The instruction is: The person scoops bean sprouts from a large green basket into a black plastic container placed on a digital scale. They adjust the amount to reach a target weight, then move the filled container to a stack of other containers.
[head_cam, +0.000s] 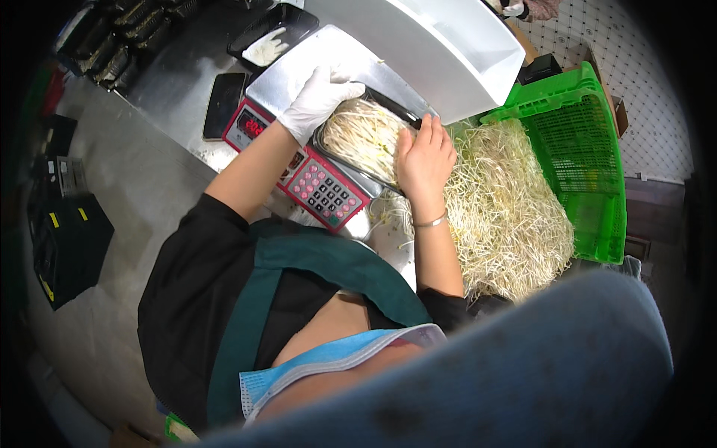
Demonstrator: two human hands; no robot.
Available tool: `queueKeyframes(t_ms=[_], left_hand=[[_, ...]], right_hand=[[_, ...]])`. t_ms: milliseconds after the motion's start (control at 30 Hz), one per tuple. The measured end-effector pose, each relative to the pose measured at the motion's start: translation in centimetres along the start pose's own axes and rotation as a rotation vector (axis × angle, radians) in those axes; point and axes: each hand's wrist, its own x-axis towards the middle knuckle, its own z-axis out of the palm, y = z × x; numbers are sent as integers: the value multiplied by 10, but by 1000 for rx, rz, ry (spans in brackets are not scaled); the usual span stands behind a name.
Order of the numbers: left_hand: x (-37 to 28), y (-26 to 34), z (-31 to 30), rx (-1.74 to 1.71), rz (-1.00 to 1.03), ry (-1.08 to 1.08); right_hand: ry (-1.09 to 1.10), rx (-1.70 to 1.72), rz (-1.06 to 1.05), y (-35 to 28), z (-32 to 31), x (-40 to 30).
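Observation:
A black plastic tray (372, 96) filled with bean sprouts (361, 137) rests on the metal pan of a red digital scale (330, 197). My left hand (325, 101), in a white glove, grips the tray's far left corner, with the thumb over its rim. My bare right hand (428, 154) lies against the tray's right end, its palm at the edge of the sprouts and its fingers stretched along the rim. A bracelet circles the right wrist. Right of that hand spreads a large heap of loose sprouts (504, 213). The scale's red display is lit.
A green plastic crate (588, 168) lies tipped behind the heap. A white bin (448, 56) stands beyond the scale. At the left are a dark phone-like slab (224, 106), a black tray (299, 18) holding a white glove (266, 49), and stacked filled trays (131, 28). Another person's gloved hand (513, 8) shows at the top.

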Motion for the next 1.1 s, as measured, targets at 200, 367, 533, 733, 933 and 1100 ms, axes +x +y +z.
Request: queueKeyframes(t_ms=[200, 367, 533, 733, 933, 1100], left_hand=[[-46, 57, -33, 629, -271, -407], [-88, 23, -20, -469, -282, -116], [-68, 0, -84, -220, -231, -403], [-112, 14, 10, 62, -373, -221], [-66, 33, -96, -514, -90, 84], [29, 56, -234, -448, 155, 506]], right_hand=[[-22, 37, 36, 4, 2, 2], [-42, 308, 122, 6, 2, 4], [-123, 1127, 497, 42, -25, -29], [-172, 1161, 352, -5, -25, -73], [-254, 966, 380, 26, -49, -104], [-316, 727, 722, 80, -24, -160]])
